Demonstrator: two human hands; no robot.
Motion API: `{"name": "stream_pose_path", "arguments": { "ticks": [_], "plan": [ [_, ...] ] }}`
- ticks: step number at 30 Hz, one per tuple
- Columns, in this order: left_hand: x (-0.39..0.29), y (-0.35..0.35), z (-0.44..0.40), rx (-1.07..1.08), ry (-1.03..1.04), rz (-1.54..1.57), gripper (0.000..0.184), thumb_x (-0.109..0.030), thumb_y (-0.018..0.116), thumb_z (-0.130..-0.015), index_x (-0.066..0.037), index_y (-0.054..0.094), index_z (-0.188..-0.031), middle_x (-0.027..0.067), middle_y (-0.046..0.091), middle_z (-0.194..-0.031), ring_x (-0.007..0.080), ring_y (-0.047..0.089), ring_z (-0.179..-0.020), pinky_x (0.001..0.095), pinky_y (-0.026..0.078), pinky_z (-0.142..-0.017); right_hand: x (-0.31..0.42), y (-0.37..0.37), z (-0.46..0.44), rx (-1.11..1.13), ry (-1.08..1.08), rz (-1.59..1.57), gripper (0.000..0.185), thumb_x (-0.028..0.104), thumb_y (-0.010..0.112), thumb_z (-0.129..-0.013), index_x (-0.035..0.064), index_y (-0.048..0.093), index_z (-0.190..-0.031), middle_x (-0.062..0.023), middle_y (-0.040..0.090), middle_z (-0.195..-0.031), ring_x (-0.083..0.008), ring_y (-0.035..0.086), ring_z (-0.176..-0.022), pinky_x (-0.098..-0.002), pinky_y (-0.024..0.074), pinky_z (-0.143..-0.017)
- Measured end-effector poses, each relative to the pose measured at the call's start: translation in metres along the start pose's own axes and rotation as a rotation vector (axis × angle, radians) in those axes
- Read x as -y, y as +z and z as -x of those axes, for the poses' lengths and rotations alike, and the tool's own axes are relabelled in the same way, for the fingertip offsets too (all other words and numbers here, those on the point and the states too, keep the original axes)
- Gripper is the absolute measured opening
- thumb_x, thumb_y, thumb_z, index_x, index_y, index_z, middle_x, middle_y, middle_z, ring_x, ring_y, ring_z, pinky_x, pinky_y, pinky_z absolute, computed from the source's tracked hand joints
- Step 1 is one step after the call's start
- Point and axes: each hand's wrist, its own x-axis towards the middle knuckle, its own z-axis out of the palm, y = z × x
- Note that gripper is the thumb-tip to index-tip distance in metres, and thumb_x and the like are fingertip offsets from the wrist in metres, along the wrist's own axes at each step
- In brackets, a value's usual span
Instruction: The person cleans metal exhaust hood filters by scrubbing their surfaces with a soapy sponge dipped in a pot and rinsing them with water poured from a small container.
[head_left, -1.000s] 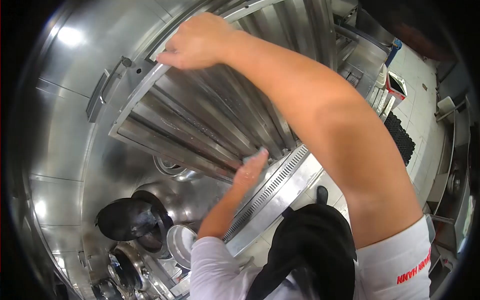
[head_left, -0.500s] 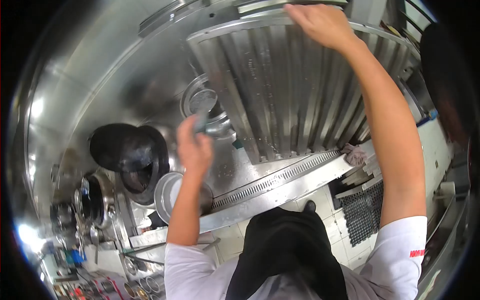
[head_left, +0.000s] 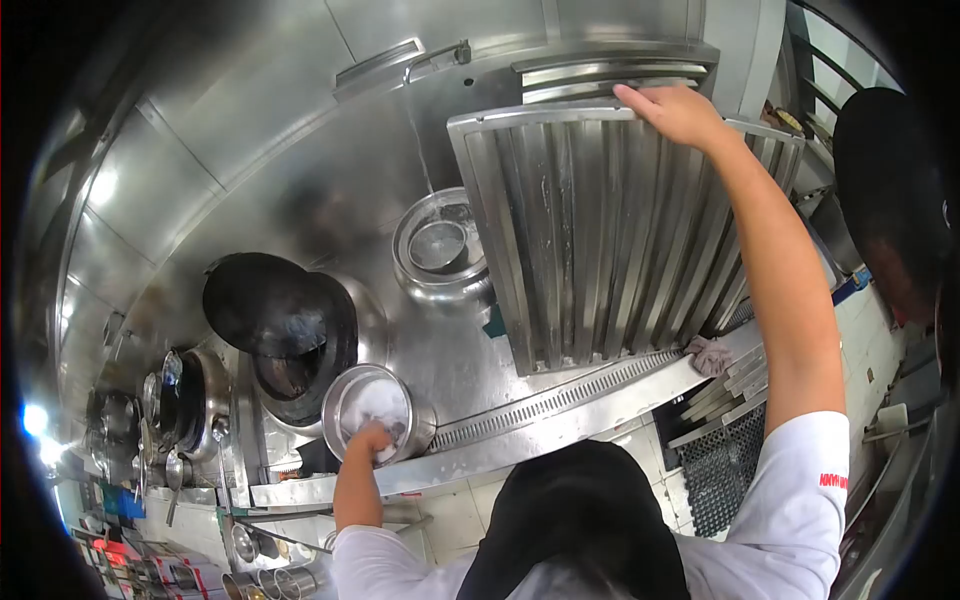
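Note:
My right hand (head_left: 680,112) has its fingers hooked over the top edge of a large ridged metal hood filter (head_left: 590,240), which stands tilted on the steel counter. My left hand (head_left: 372,438) is closed and dips into a round metal pot (head_left: 335,385) of white suds (head_left: 375,402). Its fingertips and whatever they hold are hidden in the pot. Behind, a wider metal pot (head_left: 440,285) sits against the filter's left side, with a metal bowl (head_left: 437,245) inside. Water runs into it from a thin tap (head_left: 440,58) on the back wall.
Black woks (head_left: 265,300) are stacked left of the suds pot. A slotted drain (head_left: 560,400) follows the counter's front edge, where a crumpled cloth (head_left: 708,355) lies. A black rubber mat (head_left: 722,485) is below at the right. More pans and ladles are at far left.
My left hand has moved down and toward me, from beside the filter into the suds pot; a blurred greenish thing showed in it before. My right hand stays on the filter's edge. The view has shifted.

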Motion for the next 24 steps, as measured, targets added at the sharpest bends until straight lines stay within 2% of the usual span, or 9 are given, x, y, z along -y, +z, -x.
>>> {"name": "stream_pose_path", "arguments": {
  "ticks": [1, 2, 5, 9, 11, 16, 19, 23, 24],
  "plan": [
    [0.013, -0.009, -0.011, 0.168, 0.08, 0.018, 0.06, -0.029, 0.065, -0.079, 0.003, 0.06, -0.128, 0.0254, 0.057, -0.135, 0.0377, 0.062, -0.116, 0.051, 0.05, -0.095, -0.006, 0.0, 0.003, -0.005, 0.07, 0.032, 0.078, 0.072, 0.027, -0.094, 0.0108, 0.074, -0.103, -0.0182, 0.07, -0.104, -0.0397, 0.063, -0.102, -0.0453, 0.0481, -0.091],
    [-0.002, -0.032, 0.032, -0.14, 0.038, 0.35, 0.05, -0.02, 0.062, -0.076, 0.004, 0.065, -0.12, 0.0228, 0.071, -0.105, 0.0319, 0.071, -0.091, 0.0426, 0.056, -0.079, -0.003, -0.008, 0.011, 0.011, 0.112, 0.078, 0.073, 0.066, 0.026, -0.095, 0.0125, 0.073, -0.11, -0.0173, 0.069, -0.114, -0.0395, 0.062, -0.109, -0.0455, 0.0469, -0.095],
    [-0.029, -0.12, 0.103, -0.141, -0.139, 0.428, 0.045, -0.019, 0.062, -0.077, 0.002, 0.067, -0.116, 0.0193, 0.072, -0.101, 0.0286, 0.071, -0.091, 0.0388, 0.055, -0.079, -0.012, -0.005, 0.013, -0.03, 0.092, 0.063, 0.063, 0.055, 0.029, -0.096, 0.0114, 0.073, -0.109, -0.0186, 0.069, -0.114, -0.0394, 0.061, -0.11, -0.0478, 0.0467, -0.096],
    [-0.146, -0.231, 0.226, -0.659, 0.632, 0.676, 0.043, -0.009, 0.058, -0.079, 0.001, 0.067, -0.119, 0.0176, 0.072, -0.112, 0.0267, 0.067, -0.11, 0.0362, 0.05, -0.096, 0.016, -0.001, -0.002, -0.001, -0.09, 0.139, 0.05, 0.039, 0.032, -0.094, 0.0038, 0.068, -0.093, -0.0225, 0.069, -0.1, -0.044, 0.063, -0.097, -0.054, 0.0487, -0.085],
    [-0.225, -0.28, 0.247, -1.044, 1.134, 0.361, 0.043, 0.0, 0.053, -0.082, -0.001, 0.067, -0.122, 0.0166, 0.063, -0.133, 0.0352, 0.055, -0.131, 0.0432, 0.04, -0.111, 0.043, 0.015, -0.006, -0.05, -0.079, 0.037, 0.052, 0.039, 0.036, -0.092, 0.0033, 0.073, -0.092, -0.0226, 0.07, -0.102, -0.0423, 0.067, -0.095, -0.0532, 0.0518, -0.084],
    [-0.381, -0.359, 0.238, -1.698, 1.25, -0.558, 0.057, -0.003, 0.058, -0.072, -0.009, 0.066, -0.128, 0.0143, 0.059, -0.139, 0.0418, 0.047, -0.135, 0.0542, 0.035, -0.112, 0.05, 0.03, -0.007, -0.267, -0.107, 0.026, 0.064, 0.055, 0.037, -0.095, 0.0045, 0.075, -0.084, -0.0216, 0.071, -0.084, -0.0393, 0.069, -0.082, -0.0477, 0.0541, -0.078],
    [-0.435, -0.324, 0.18, -1.644, 1.088, -0.426, 0.054, -0.021, 0.062, -0.082, -0.007, 0.06, -0.134, 0.0119, 0.056, -0.142, 0.0421, 0.048, -0.132, 0.0564, 0.034, -0.112, 0.045, 0.036, -0.007, -0.383, -0.311, 0.163, 0.045, 0.036, 0.043, -0.09, 0.0046, 0.069, -0.071, -0.0216, 0.068, -0.077, -0.0414, 0.065, -0.075, -0.0516, 0.0513, -0.07],
    [-0.422, -0.18, 0.078, -0.928, 0.817, -0.701, 0.055, -0.035, 0.054, -0.094, -0.011, 0.049, -0.144, 0.0087, 0.04, -0.155, 0.0282, 0.032, -0.146, 0.0503, 0.028, -0.117, 0.049, 0.039, -0.009, -0.304, -0.126, 0.029, 0.046, 0.037, 0.043, -0.089, 0.0044, 0.069, -0.069, -0.0205, 0.068, -0.075, -0.0405, 0.065, -0.074, -0.0511, 0.0514, -0.069],
    [-0.407, -0.133, 0.042, -1.145, 1.017, -0.833, 0.058, -0.032, 0.052, -0.092, -0.011, 0.048, -0.146, 0.0067, 0.043, -0.153, 0.0259, 0.035, -0.144, 0.0501, 0.025, -0.118, 0.048, 0.042, -0.012, -0.322, -0.159, 0.033, 0.047, 0.038, 0.043, -0.091, 0.0054, 0.071, -0.072, -0.0214, 0.069, -0.077, -0.041, 0.067, -0.075, -0.0511, 0.0522, -0.071]
  ]
}}
